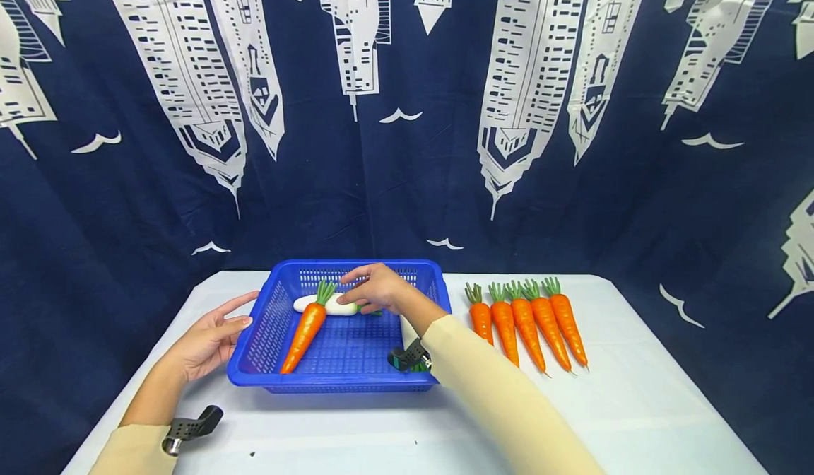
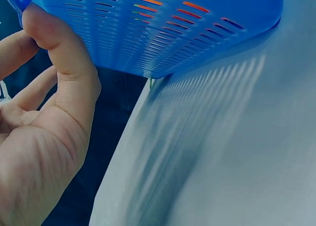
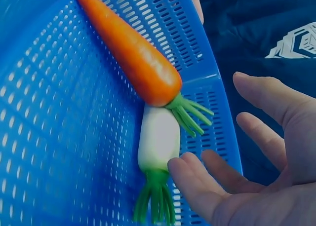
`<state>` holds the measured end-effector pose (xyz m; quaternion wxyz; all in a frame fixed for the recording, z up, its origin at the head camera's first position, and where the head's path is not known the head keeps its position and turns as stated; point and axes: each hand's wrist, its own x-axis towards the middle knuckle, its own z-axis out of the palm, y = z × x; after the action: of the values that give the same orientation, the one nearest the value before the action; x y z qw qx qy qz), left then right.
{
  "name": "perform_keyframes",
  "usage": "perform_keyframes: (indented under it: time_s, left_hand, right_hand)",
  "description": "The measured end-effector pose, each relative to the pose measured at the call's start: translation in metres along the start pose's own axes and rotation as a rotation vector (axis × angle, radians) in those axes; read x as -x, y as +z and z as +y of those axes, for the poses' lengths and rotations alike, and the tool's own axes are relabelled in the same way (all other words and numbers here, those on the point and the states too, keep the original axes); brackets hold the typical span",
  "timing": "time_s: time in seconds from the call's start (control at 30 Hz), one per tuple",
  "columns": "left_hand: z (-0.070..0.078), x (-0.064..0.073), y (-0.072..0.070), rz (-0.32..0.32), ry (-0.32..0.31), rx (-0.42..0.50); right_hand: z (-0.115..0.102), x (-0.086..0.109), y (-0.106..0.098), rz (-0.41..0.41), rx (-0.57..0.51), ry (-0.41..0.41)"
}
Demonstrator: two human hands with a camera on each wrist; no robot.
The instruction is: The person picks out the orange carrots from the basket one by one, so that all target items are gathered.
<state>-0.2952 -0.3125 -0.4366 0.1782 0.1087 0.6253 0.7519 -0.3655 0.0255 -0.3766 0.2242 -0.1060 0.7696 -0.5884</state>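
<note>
A blue basket [image 1: 337,388] stands on the white table. My left hand [image 1: 206,339] is at its left side, fingers loosely extended and thumb at the rim. Inside, an orange carrot [image 1: 307,335] leans with its green top over a white radish [image 1: 343,308]. My right hand [image 1: 380,288] reaches over the basket, fingers spread; in the right wrist view its fingertips are right beside the radish's leafy end, with nothing gripped. Partly hidden under my right wrist, another white radish [image 1: 408,332] lies at the basket's right side.
Several orange carrots [image 1: 523,323] with green tops lie in a row right of the basket on the white table [image 1: 636,390]. A dark blue curtain [image 1: 394,178] with white building prints hangs behind the table.
</note>
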Motion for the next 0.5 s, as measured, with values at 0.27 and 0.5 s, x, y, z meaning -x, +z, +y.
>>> perform_keyframes:
  time_s: [0.27, 0.5]
  left_hand:
    - [-0.001, -0.001, -0.002, -0.015, 0.006, 0.007]
    - [-0.002, -0.001, -0.002, -0.022, 0.008, 0.013]
  right_hand:
    - [-0.001, -0.008, 0.011, 0.024, -0.029, 0.052]
    - [-0.003, -0.011, 0.018, 0.054, 0.065, 0.085]
